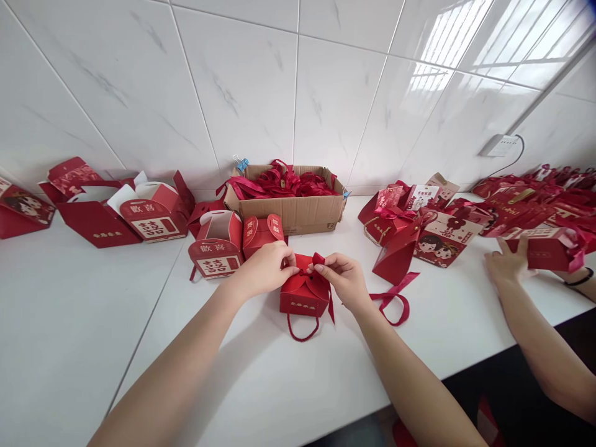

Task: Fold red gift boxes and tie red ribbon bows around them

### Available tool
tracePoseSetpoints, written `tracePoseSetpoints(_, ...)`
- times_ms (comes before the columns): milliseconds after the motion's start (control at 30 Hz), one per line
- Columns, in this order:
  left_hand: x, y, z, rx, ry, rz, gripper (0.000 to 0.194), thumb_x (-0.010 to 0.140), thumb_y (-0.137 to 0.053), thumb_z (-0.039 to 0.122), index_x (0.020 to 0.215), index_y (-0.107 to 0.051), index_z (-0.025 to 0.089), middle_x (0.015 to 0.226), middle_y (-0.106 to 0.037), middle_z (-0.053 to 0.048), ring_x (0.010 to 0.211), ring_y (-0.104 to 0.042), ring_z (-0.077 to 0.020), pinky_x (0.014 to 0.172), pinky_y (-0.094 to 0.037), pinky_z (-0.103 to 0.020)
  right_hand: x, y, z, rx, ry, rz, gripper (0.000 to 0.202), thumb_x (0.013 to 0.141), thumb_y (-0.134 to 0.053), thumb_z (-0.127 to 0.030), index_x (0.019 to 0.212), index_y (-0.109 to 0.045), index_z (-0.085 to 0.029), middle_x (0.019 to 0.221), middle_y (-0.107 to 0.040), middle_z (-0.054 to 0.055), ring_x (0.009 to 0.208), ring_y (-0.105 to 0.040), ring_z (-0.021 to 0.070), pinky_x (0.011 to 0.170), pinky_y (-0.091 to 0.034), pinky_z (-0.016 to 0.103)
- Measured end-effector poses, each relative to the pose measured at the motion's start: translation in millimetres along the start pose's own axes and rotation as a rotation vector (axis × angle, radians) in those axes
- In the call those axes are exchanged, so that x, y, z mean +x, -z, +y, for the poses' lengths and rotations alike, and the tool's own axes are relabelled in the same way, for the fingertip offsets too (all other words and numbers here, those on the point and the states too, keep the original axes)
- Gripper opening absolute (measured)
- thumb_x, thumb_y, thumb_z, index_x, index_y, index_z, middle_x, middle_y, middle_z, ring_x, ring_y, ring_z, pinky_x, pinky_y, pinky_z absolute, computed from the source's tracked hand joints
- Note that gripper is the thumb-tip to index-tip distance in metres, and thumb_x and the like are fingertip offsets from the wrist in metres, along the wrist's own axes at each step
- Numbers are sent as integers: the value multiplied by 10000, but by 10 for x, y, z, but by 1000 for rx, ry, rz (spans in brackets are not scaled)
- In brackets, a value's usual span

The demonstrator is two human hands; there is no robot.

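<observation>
A small red gift box (303, 303) stands on the white table, its rope handle (303, 339) hanging down at the front. Across its top runs a red ribbon (318, 258), knotted or looped in the middle, with one tail falling down the right side. My left hand (272, 268) pinches the ribbon at the knot from the left. From the right, my right hand (343, 279) grips the ribbon loop between thumb and fingers. Both hands are just above the box lid, close together.
Behind is a cardboard box (298, 214) of red ribbons. Patterned boxes (216, 254) stand to the left, more boxes (440, 239) and a loose ribbon (398, 307) to the right. At far right another person's hand (510, 261) holds a red box (549, 251).
</observation>
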State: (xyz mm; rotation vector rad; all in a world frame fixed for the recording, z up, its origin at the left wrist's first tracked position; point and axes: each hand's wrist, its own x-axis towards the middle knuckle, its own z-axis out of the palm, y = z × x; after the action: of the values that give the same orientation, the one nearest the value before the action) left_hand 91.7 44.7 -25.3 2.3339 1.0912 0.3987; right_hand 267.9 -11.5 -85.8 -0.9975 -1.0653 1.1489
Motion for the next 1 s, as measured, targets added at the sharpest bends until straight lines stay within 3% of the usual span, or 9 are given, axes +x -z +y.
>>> tracePoseSetpoints(167,4,-27,-13,16,-11,-9,182,815,-499,305,676,-549,198,794,-611,-39,716,-578,-200,626,-436,-315,-11,-8,23,-14,21,-30,289,711,-737,-435,699,-538,-225,752,-742,20,784,-714,204,816,-554,382)
tracePoseSetpoints(433,-89,5,104,1,24,-140,196,891,-387,319,756,-484,214,800,-595,-23,653,-556,-184,557,-397,-294,-54,-73,7,-243,46,72,160,779,-664,-347,838,-699,-202,644,-688,3,646,-662,162,684,-541,301)
tracePoseSetpoints(633,-117,-8,168,42,29,-65,222,882,-405,339,715,-466,205,810,-605,-47,661,-563,-188,549,-382,-289,-91,-80,-54,-291,62,96,137,778,-658,-321,830,-718,-209,640,-693,7,642,-668,172,681,-553,307)
tracePoseSetpoints(833,-121,-33,157,-70,178,-144,227,894,-383,409,780,-451,226,707,-618,-3,587,-565,-175,504,-387,-267,-111,-71,-66,-413,169,87,126,789,-636,-292,828,-731,-218,713,-720,26,618,-665,174,641,-549,309)
tracePoseSetpoints(1000,-135,-5,129,-74,166,-112,122,828,-500,346,845,-459,233,773,-620,4,658,-580,-172,540,-423,-262,-109,-71,-47,-489,180,105,150,796,-613,-256,847,-752,-232,783,-731,35,628,-659,175,632,-542,312)
